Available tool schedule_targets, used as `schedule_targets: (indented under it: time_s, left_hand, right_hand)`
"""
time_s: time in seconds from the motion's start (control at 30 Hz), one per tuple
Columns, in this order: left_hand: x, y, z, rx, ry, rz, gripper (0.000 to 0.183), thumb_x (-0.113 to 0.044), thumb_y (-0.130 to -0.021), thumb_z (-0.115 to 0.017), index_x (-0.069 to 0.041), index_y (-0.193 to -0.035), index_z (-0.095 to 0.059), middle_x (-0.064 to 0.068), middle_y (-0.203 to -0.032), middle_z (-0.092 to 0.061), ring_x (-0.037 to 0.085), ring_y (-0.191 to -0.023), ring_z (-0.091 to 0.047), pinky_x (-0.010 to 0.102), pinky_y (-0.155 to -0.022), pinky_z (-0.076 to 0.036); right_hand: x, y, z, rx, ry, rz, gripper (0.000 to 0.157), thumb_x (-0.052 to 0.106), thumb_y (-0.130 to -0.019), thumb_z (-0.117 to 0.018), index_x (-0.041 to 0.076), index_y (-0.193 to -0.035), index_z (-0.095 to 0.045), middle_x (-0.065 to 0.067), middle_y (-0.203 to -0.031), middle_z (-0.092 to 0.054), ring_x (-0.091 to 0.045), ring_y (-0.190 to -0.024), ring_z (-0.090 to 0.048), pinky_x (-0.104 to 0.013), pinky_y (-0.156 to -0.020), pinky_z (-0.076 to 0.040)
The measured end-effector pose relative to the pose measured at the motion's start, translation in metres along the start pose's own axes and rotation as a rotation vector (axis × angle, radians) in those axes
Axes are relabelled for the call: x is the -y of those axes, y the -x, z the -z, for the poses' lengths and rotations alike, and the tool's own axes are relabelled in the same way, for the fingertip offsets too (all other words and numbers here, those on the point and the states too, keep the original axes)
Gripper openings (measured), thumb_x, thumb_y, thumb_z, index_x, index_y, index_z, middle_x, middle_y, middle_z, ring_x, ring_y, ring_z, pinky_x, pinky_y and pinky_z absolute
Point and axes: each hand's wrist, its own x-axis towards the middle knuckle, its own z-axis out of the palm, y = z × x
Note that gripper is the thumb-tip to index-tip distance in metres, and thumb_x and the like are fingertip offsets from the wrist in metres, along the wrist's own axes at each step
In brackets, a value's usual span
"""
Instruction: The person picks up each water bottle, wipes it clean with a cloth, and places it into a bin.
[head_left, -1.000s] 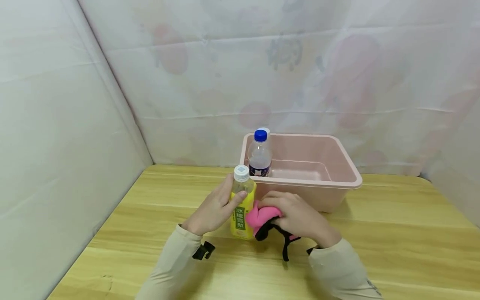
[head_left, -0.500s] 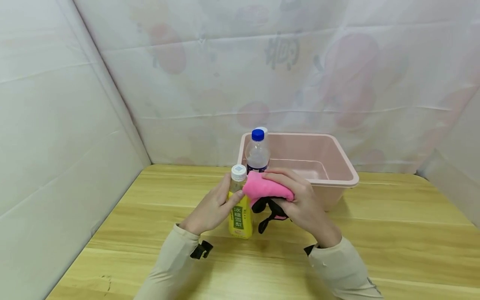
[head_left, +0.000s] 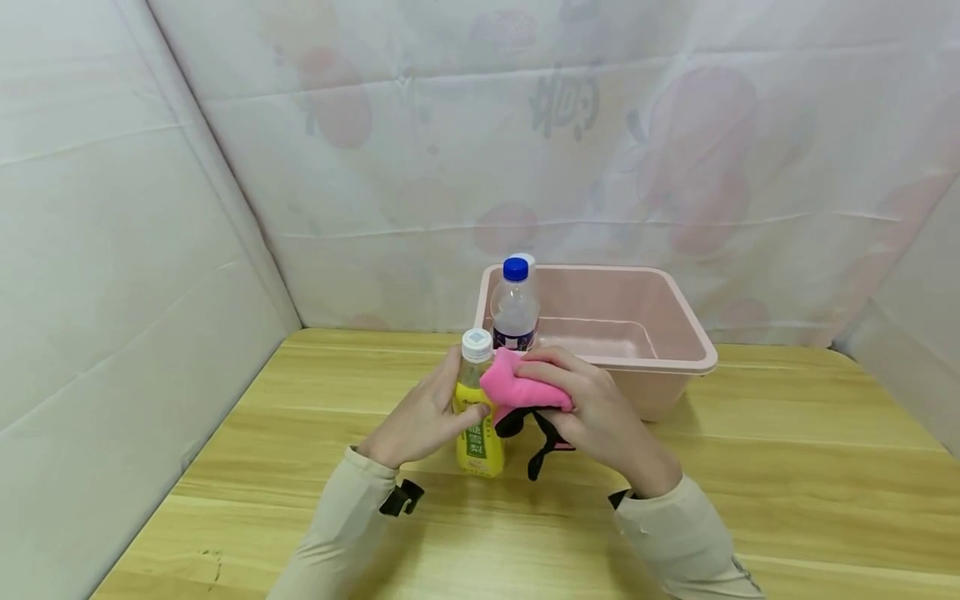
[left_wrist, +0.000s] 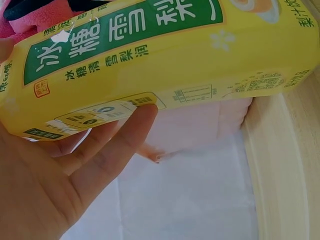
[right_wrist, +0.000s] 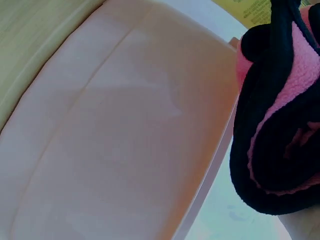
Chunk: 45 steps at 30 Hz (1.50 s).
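Note:
My left hand point(head_left: 423, 414) grips a yellow-labelled drink bottle point(head_left: 480, 456) with a white cap, its thumb across the front and its fingers behind. The bottle stands upright on the table in front of the pink basin. In the left wrist view the bottle point(left_wrist: 165, 60) fills the upper part, fingers point(left_wrist: 115, 145) against its side. My right hand point(head_left: 600, 412) holds a bunched pink cloth point(head_left: 525, 387) with black edging and a hanging loop against the bottle's upper right side. The folded cloth point(right_wrist: 280, 125) shows at the right of the right wrist view.
Behind the hands stands the pink plastic basin point(head_left: 675, 365). A clear bottle with a blue cap point(head_left: 515, 304) and a white-capped one behind it stand at its left end. Pale printed curtains point(head_left: 420, 167) enclose the wooden table point(head_left: 315, 400).
The right hand has lifted the cloth from the bottle's lower right side to its upper part, then lowered it slightly. The left hand keeps its hold, with its thumb slightly lower.

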Motion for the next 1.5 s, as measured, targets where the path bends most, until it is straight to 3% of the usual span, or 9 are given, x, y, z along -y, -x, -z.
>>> schedule_targets:
  time_s: [0.17, 0.33, 0.47, 0.63, 0.8, 1.3, 1.5]
  left_hand:
    - [0.000, -0.002, 0.000, -0.002, -0.002, -0.016, 0.069, -0.019, -0.092, -0.060, -0.003, -0.150, -0.027, 0.013, -0.128, -0.056, 0.024, -0.107, -0.063, 0.039, -0.088, -0.057]
    - [0.000, -0.002, 0.000, -0.006, -0.013, -0.001, 0.066, -0.023, -0.093, -0.063, -0.004, -0.147, -0.031, 0.014, -0.131, -0.055, 0.027, -0.112, -0.061, 0.042, -0.090, -0.056]
    - [-0.001, -0.002, -0.001, -0.005, -0.011, 0.001, 0.063, -0.029, -0.095, -0.065, -0.005, -0.144, -0.033, 0.013, -0.129, -0.055, 0.026, -0.110, -0.062, 0.041, -0.088, -0.057]
    - [-0.001, -0.004, -0.005, -0.013, -0.007, 0.010, 0.065, -0.030, -0.096, -0.068, -0.006, -0.145, -0.033, 0.012, -0.128, -0.056, 0.026, -0.109, -0.062, 0.044, -0.089, -0.057]
    - [-0.002, -0.007, -0.007, -0.035, -0.014, 0.027, 0.073, -0.033, -0.096, -0.070, -0.008, -0.151, -0.029, 0.009, -0.128, -0.057, 0.023, -0.108, -0.063, 0.044, -0.090, -0.057]
    - [-0.001, -0.004, -0.004, -0.042, -0.022, 0.063, 0.078, -0.033, -0.097, -0.070, -0.011, -0.156, -0.025, 0.008, -0.132, -0.057, 0.024, -0.110, -0.063, 0.046, -0.091, -0.056]
    - [0.001, -0.001, -0.001, -0.044, -0.036, 0.062, 0.075, -0.032, -0.097, -0.070, -0.013, -0.155, -0.027, 0.005, -0.131, -0.057, 0.021, -0.110, -0.063, 0.043, -0.092, -0.056]
  right_hand:
    - [0.000, -0.001, -0.002, 0.099, 0.058, -0.002, 0.047, -0.017, -0.070, -0.064, 0.004, -0.111, -0.075, -0.010, -0.119, -0.069, -0.030, -0.108, -0.067, -0.049, -0.091, -0.057]
    - [-0.002, 0.003, -0.012, 0.296, 0.134, -0.038, 0.042, -0.016, -0.067, -0.061, 0.010, -0.098, -0.076, -0.003, -0.105, -0.069, -0.022, -0.092, -0.067, -0.040, -0.079, -0.059]
    - [-0.005, 0.010, -0.025, 0.463, 0.154, -0.123, 0.042, -0.016, -0.067, -0.065, 0.012, -0.096, -0.076, 0.002, -0.096, -0.067, -0.016, -0.080, -0.061, -0.035, -0.068, -0.055]
    - [-0.010, 0.018, -0.036, 0.625, 0.137, -0.258, 0.041, -0.017, -0.072, -0.069, 0.011, -0.102, -0.077, -0.002, -0.102, -0.072, -0.021, -0.087, -0.067, -0.042, -0.074, -0.058]
    - [-0.012, 0.020, -0.035, 0.624, 0.127, -0.292, 0.040, -0.017, -0.073, -0.069, 0.009, -0.103, -0.078, -0.005, -0.109, -0.074, -0.025, -0.097, -0.069, -0.044, -0.082, -0.058]
    - [-0.010, 0.017, -0.035, 0.645, 0.108, -0.292, 0.041, -0.018, -0.075, -0.067, 0.010, -0.103, -0.078, -0.005, -0.109, -0.073, -0.024, -0.099, -0.068, -0.044, -0.083, -0.058]
    - [-0.014, 0.027, -0.021, 0.525, 0.133, -0.186, 0.043, -0.013, -0.072, -0.067, 0.015, -0.102, -0.079, -0.001, -0.106, -0.071, -0.024, -0.096, -0.068, -0.044, -0.080, -0.058]
